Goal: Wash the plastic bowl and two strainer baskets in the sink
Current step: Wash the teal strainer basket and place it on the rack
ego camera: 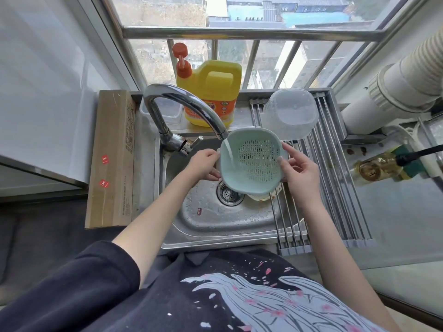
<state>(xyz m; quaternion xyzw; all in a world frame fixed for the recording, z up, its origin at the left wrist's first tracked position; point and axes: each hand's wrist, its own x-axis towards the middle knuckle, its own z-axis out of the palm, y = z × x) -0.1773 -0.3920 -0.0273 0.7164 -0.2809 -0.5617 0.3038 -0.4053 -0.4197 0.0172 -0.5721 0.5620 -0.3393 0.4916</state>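
Steel sink point(211, 219) lies below my hands; beyond my right hand point(300, 172) the plastic bowl point(290, 113) drains upturned. Both hands, left hand point(203, 164) too, grip the strainer basket point(251, 161) under the tap stream point(229, 152). Wet rims could slip, I judge.

A yellow detergent jug point(211, 92) with an orange pump point(182, 61) stands at the bench's back edge, before the window railing point(251, 33). A cardboard box point(111, 159) lies along the left edge. Near the right edge lies a glass bottle point(374, 168), under a white duct point(402, 87).
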